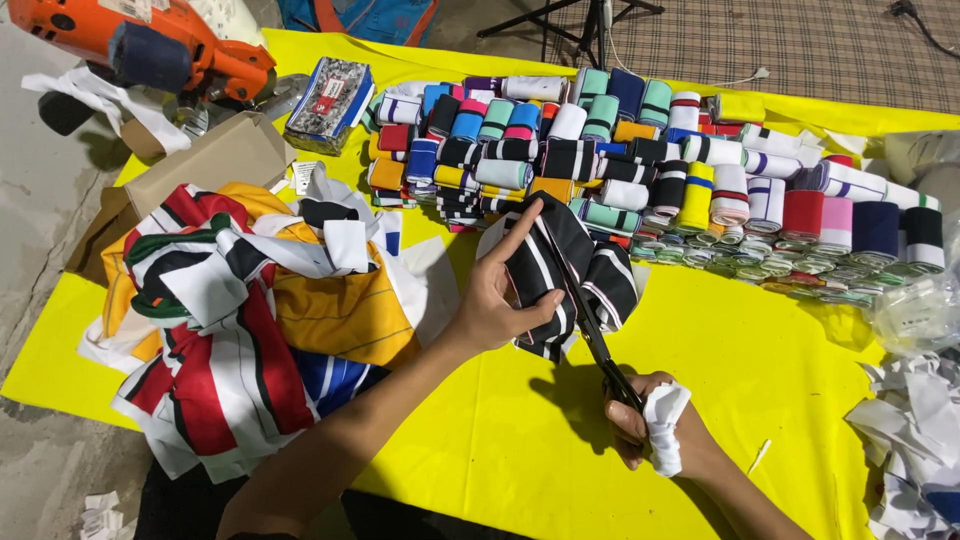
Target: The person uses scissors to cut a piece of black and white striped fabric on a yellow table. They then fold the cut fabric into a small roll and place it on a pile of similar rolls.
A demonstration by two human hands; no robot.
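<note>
Both handles of scissors [585, 310] hidden inside right hand [645, 425]

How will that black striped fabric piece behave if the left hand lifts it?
The black striped fabric piece is probably floppy: it folds and droops around the left hand. Likely light, thin knit. It may sag away from the scissors.

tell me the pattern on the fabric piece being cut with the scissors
The fabric piece is black with thin white stripes, seen clearly in the head view.
</note>
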